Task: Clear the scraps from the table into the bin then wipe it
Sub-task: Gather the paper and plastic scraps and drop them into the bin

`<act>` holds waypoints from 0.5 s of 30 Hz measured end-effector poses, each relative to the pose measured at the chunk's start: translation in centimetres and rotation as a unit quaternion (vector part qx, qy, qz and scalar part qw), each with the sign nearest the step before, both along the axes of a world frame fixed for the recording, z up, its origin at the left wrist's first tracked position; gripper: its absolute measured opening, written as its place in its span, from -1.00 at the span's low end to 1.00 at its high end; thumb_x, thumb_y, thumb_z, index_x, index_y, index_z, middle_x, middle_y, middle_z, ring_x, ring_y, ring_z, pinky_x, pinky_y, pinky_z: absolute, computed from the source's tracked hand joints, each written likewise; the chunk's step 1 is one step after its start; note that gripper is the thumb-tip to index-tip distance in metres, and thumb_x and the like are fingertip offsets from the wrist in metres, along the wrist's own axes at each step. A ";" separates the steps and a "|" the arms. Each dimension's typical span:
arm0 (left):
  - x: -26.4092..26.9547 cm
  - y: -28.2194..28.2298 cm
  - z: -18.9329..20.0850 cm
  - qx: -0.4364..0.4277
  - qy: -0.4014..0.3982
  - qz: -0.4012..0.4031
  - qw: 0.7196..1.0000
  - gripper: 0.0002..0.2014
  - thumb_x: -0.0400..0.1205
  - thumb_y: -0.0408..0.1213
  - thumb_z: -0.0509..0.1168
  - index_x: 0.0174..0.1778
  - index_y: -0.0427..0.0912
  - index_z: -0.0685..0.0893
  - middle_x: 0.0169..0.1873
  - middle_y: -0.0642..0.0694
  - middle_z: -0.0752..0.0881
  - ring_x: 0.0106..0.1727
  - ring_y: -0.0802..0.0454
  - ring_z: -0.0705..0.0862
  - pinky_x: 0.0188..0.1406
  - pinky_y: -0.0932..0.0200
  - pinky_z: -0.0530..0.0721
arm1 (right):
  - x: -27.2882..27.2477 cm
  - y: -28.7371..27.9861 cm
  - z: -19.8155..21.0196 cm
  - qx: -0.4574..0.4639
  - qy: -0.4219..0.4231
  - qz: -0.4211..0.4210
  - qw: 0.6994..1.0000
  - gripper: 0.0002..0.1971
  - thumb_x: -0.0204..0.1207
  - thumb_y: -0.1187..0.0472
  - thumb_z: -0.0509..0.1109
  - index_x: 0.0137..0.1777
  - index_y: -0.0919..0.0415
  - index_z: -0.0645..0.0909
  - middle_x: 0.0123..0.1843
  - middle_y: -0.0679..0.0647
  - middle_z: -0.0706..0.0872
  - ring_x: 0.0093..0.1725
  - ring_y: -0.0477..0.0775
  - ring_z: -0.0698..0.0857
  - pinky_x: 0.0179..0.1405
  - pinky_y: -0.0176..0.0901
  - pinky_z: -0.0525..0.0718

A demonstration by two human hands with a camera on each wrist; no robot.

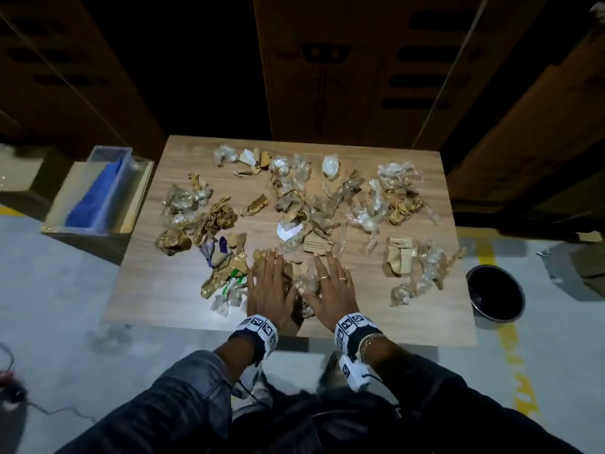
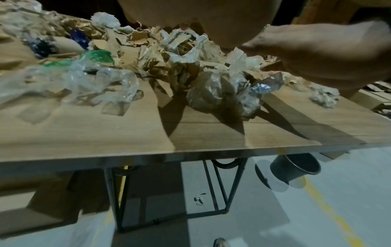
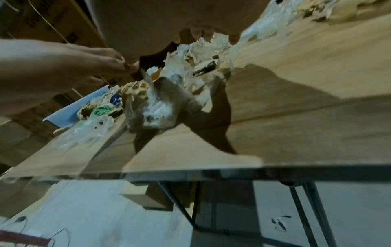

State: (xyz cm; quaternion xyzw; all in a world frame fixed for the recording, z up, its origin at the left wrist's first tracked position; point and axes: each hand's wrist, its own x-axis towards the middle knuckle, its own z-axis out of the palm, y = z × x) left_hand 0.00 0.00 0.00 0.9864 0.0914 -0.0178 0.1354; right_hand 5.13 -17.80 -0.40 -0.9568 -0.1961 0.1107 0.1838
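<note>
Crumpled brown paper, torn cardboard and clear plastic scraps [image 1: 294,204] litter the wooden table [image 1: 163,290]. My left hand [image 1: 266,280] and right hand [image 1: 330,283] lie palm down, side by side, near the table's front edge. Their fingers are stretched out over a small heap of paper and plastic [image 1: 302,280] caught between them. The left wrist view shows that heap [image 2: 215,90] under my palm, with the right hand [image 2: 317,50] beside it. In the right wrist view the heap [image 3: 160,107] lies below my fingertips. A black bin [image 1: 496,293] stands on the floor to the table's right.
A blue cloth [image 1: 95,194] lies in a clear tray on a box to the left of the table. Tall cardboard boxes [image 1: 360,60] stand behind the table. More scraps [image 1: 412,267] lie near the right edge, close to the bin [image 2: 296,167]. A yellow floor line [image 1: 514,355] runs past the bin.
</note>
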 end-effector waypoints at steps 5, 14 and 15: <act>0.4 0.0 -0.5 -0.027 -0.016 0.052 0.998 -0.26 0.76 0.12 0.12 0.81 -0.18 0.20 0.82 -0.17 0.18 0.83 -0.16 0.13 0.78 -0.31 0.13 | -0.5 -0.5 -2.1 0.004 -0.007 0.056 0.998 -0.08 0.64 -0.37 0.23 0.88 -0.04 -0.04 0.91 0.10 -0.04 0.87 0.23 0.05 0.83 0.33 0.04; 0.4 0.1 -2.5 -0.087 -0.011 0.055 0.995 -0.27 0.76 0.18 0.10 0.80 -0.14 0.23 0.81 -0.12 0.21 0.84 -0.14 0.08 0.78 -0.30 0.09 | 0.4 0.0 -4.6 0.006 0.002 0.054 0.999 -0.11 0.70 -0.31 0.18 0.89 0.01 -0.11 0.92 0.08 -0.09 0.90 0.16 -0.07 0.84 0.32 0.00; 0.8 0.4 -2.9 -0.096 -0.010 0.049 0.994 -0.26 0.76 0.20 0.10 0.80 -0.13 0.23 0.81 -0.12 0.22 0.84 -0.13 0.06 0.78 -0.30 0.09 | 1.0 0.4 -4.9 0.006 0.010 0.049 0.999 -0.11 0.70 -0.31 0.16 0.89 0.02 -0.10 0.92 0.09 -0.09 0.90 0.17 -0.07 0.83 0.32 0.02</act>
